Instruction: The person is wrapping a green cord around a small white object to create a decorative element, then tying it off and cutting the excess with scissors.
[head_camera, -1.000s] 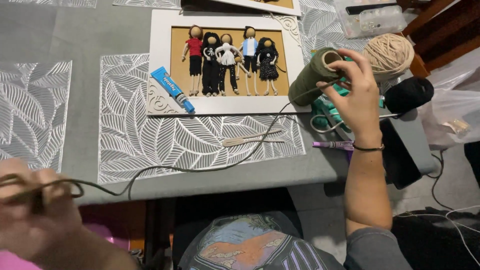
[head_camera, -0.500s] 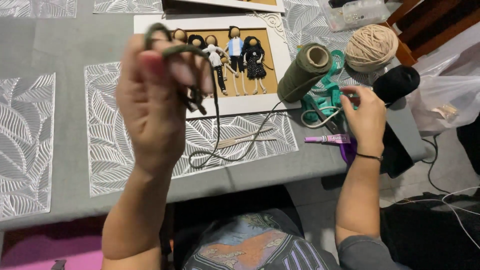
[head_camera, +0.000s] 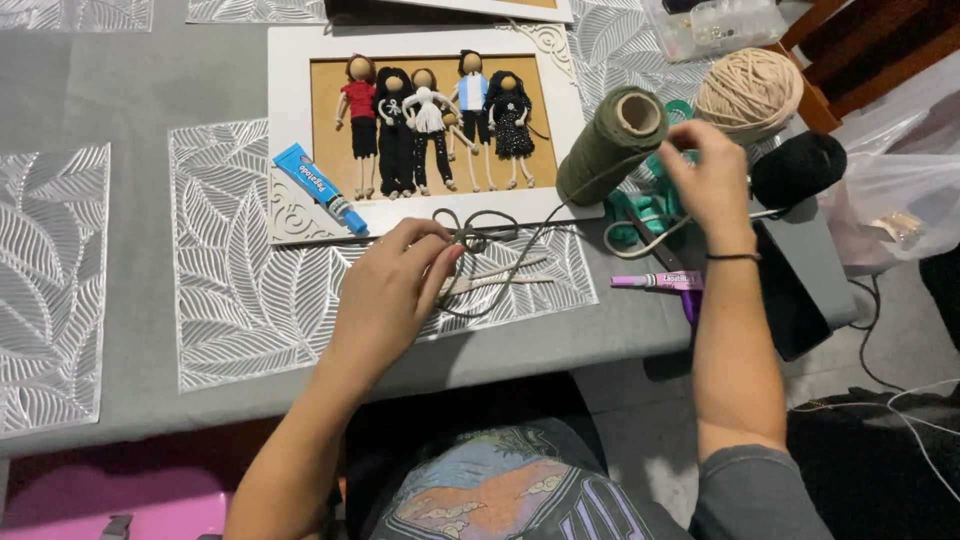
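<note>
My left hand (head_camera: 395, 290) rests low on a silver leaf-pattern placemat (head_camera: 250, 300), its fingertips pinching a bundle of looped olive cord (head_camera: 475, 232). The cord runs right to an olive-green spool (head_camera: 608, 148) that leans on a white picture frame (head_camera: 290, 110). Several small yarn dolls (head_camera: 430, 120) are fixed inside the frame. My right hand (head_camera: 708, 185) is just right of the spool, with its fingers curled over teal scissors (head_camera: 640, 210). Whether it grips them is hidden. Two thin wooden sticks (head_camera: 505, 275) lie by my left fingertips.
A blue glue tube (head_camera: 320, 188) lies on the frame's lower left corner. A beige yarn ball (head_camera: 748, 92), a black yarn ball (head_camera: 798, 170) and a purple pen (head_camera: 660, 282) sit near the table's right edge. A clear box (head_camera: 715, 25) and a plastic bag (head_camera: 900, 200) are farther right.
My left hand has come down from in front of the camera to the placemat, bringing the looped cord with it. My right hand has moved up, closer to the spool.
</note>
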